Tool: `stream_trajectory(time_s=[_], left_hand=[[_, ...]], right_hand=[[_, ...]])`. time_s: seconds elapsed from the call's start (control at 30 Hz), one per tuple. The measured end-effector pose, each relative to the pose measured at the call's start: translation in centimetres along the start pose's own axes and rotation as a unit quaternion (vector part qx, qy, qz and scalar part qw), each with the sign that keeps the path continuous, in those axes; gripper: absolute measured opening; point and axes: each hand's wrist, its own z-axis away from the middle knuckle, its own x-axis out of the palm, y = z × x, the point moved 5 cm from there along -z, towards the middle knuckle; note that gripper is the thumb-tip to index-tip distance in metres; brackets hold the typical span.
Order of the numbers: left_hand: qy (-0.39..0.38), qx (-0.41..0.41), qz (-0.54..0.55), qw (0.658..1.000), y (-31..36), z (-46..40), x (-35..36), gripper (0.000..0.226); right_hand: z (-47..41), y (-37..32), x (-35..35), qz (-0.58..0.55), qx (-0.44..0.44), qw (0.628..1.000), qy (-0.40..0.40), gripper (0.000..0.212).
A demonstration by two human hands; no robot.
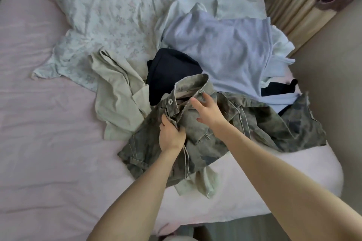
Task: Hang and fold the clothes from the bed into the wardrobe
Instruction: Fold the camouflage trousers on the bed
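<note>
A camouflage-print pair of trousers [260,123] lies crumpled on the pink bed sheet [49,123], its buttoned waistband raised toward me. My left hand [170,135] grips the fabric just below the button fly. My right hand [207,109] rests on the waistband with fingers spread and mostly straight. Behind the trousers lie a dark navy garment [172,76], a beige garment [119,93], a pale lilac top [221,48] and white clothes [282,44].
A floral duvet [103,15] covers the far part of the bed. A beige curtain [290,5] hangs at the upper right, next to a plain wall [333,64]. The bed's corner [329,174] ends at the lower right, with floor below.
</note>
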Motion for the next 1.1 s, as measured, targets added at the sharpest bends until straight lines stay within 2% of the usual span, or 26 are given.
stream_trajectory(time_s=[0.07, 0.2, 0.27, 0.3, 0.37, 0.4, 0.47, 0.53, 0.6, 0.67, 0.7, 0.83, 0.9, 0.97, 1.0, 1.1], left_hand=[[-0.016, 0.003, 0.017, 1.0, -0.3, -0.9, -2.9, 0.047], [-0.033, -0.029, 0.157, 0.987, 2.0, -0.5, -9.4, 0.013], [-0.044, -0.06, 0.233, 0.97, 4.5, 0.3, -10.6, 0.013], [-0.076, -0.08, 0.275, 0.955, 6.2, 1.1, -10.8, 0.008], [-0.179, -0.118, 0.361, 0.908, 9.5, 3.3, -10.0, 0.009], [-0.231, -0.122, 0.38, 0.887, 11.3, 4.5, -9.9, 0.016], [-0.309, -0.107, 0.363, 0.872, 13.8, 6.2, -9.5, 0.029], [-0.342, -0.087, 0.345, 0.87, 14.9, 6.9, -9.6, 0.052], [-0.307, -0.036, 0.298, 0.903, 15.5, 6.6, -10.0, 0.06], [-0.233, 0.032, 0.211, 0.949, 15.9, 6.1, -10.6, 0.049], [-0.211, 0.056, 0.182, 0.959, 16.1, 6.0, -10.7, 0.046], [-0.232, 0.142, 0.081, 0.959, 19.4, 7.2, -10.0, 0.064], [-0.277, 0.204, 0.048, 0.938, 22.1, 9.3, -8.8, 0.066], [-0.321, 0.305, 0.003, 0.897, 25.5, 12.6, -7.0, 0.059], [-0.34, 0.355, -0.017, 0.871, 27.0, 14.3, -6.2, 0.054], [-0.433, 0.471, -0.089, 0.763, 30.0, 21.1, -2.7, 0.043]], right_hand=[[1.1, -0.1, 0.2, -0.007, -0.005, 1.0, -0.029, 0.064], [6.0, 0.3, 0.4, -0.041, -0.02, 0.991, -0.122, 0.067], [8.8, -0.3, 0.8, -0.072, -0.013, 0.981, -0.182, 0.074], [9.9, -1.3, 0.8, -0.084, -0.023, 0.974, -0.211, 0.074], [10.7, -3.3, 0.6, -0.08, -0.041, 0.967, -0.238, 0.076], [10.7, -4.5, 0.0, -0.065, -0.056, 0.969, -0.231, 0.076], [10.2, -5.9, -1.4, -0.026, -0.069, 0.977, -0.2, 0.071], [10.0, -6.6, -3.8, 0.042, -0.076, 0.988, -0.126, 0.053], [10.2, -6.4, -5.9, 0.15, -0.09, 0.982, -0.073, 0.037], [11.2, -6.1, -7.6, 0.264, -0.113, 0.955, -0.075, 0.039], [11.6, -6.0, -8.4, 0.304, -0.123, 0.942, -0.074, 0.042], [14.3, -7.5, -12.4, 0.413, -0.15, 0.898, -0.038, 0.047], [16.6, -8.3, -14.5, 0.431, -0.169, 0.887, -0.004, 0.046], [20.1, -9.0, -16.8, 0.444, -0.183, 0.875, 0.061, 0.039], [21.6, -9.2, -17.7, 0.452, -0.189, 0.867, 0.089, 0.036], [27.7, -9.8, -20.3, 0.465, -0.2, 0.843, 0.179, 0.03]])
